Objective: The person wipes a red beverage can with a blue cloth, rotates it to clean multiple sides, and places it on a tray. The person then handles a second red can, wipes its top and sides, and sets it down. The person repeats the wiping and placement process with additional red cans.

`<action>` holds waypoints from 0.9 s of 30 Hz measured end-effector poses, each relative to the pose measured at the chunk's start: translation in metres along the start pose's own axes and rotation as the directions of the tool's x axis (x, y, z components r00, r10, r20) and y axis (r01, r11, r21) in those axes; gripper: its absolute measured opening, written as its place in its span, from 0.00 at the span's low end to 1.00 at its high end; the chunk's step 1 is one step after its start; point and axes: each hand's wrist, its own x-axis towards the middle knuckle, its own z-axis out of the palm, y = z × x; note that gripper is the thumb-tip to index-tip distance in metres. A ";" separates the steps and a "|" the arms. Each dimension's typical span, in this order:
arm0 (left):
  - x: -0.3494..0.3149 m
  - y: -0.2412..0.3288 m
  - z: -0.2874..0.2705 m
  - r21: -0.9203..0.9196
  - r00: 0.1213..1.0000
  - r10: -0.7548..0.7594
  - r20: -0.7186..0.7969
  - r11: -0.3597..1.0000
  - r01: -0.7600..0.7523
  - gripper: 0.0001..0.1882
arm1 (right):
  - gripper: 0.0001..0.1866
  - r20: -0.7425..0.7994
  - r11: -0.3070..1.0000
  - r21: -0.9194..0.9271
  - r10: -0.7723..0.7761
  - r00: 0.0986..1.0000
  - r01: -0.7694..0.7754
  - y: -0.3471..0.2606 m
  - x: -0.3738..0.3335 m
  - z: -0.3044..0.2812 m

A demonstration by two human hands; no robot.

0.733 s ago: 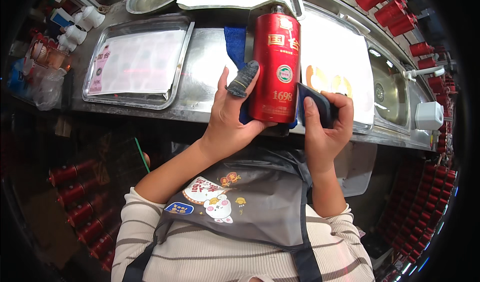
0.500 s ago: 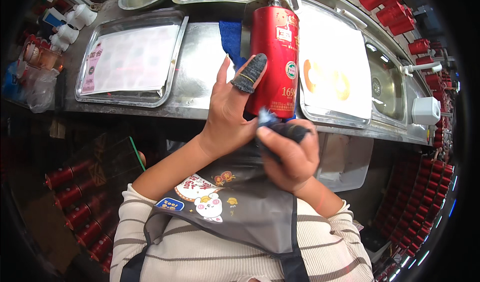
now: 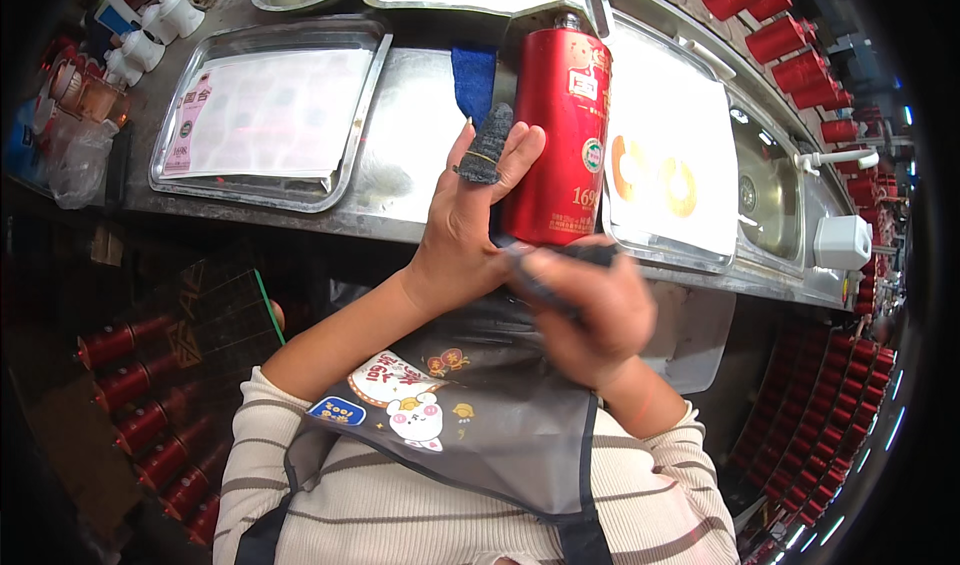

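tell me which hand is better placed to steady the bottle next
Left, probably: the left hand lies against the bottle, while the blurred right hand seems to hold something dark.

Left forearm (image 3: pixel 355 320): bare, angled up and inward from lower left. Left hand (image 3: pixel 458 227): raised, fingers extended, pointing away from torso; one finger sheathed. Right forearm (image 3: pixel 645 395): shorter in view, slanted inward. Right hand (image 3: pixel 595 310): curled closed, blurred, near left wrist (image 3: pixel 420 283); individual finger positions unclear.
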 end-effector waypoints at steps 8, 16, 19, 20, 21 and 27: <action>0.001 0.003 -0.007 0.046 0.997 -0.054 0.056 0.998 0.052 0.50 | 0.16 0.191 0.943 0.165 0.257 0.947 -0.289 0.011 0.017 -0.023; 0.006 0.010 -0.009 0.020 0.991 -0.098 0.094 0.995 0.097 0.47 | 0.14 0.156 0.944 0.232 0.203 0.967 -0.236 0.148 0.143 -0.013; 0.006 0.011 -0.012 0.038 0.990 -0.101 0.095 0.994 0.098 0.47 | 0.12 -0.042 0.967 0.142 0.219 0.975 -0.211 0.146 0.151 -0.009; 0.006 0.012 -0.014 0.041 0.989 -0.107 0.097 0.994 0.104 0.46 | 0.11 -0.095 0.918 0.238 0.347 0.933 -0.317 0.133 0.138 -0.010; 0.003 0.011 -0.015 0.030 0.991 -0.106 0.085 0.994 0.104 0.47 | 0.12 -0.143 0.870 0.311 0.440 0.886 -0.382 0.120 0.119 -0.013; 0.000 0.008 -0.012 -0.044 0.990 -0.113 0.090 0.992 0.117 0.49 | 0.13 -0.166 0.823 0.319 0.536 0.827 -0.470 0.082 0.047 -0.004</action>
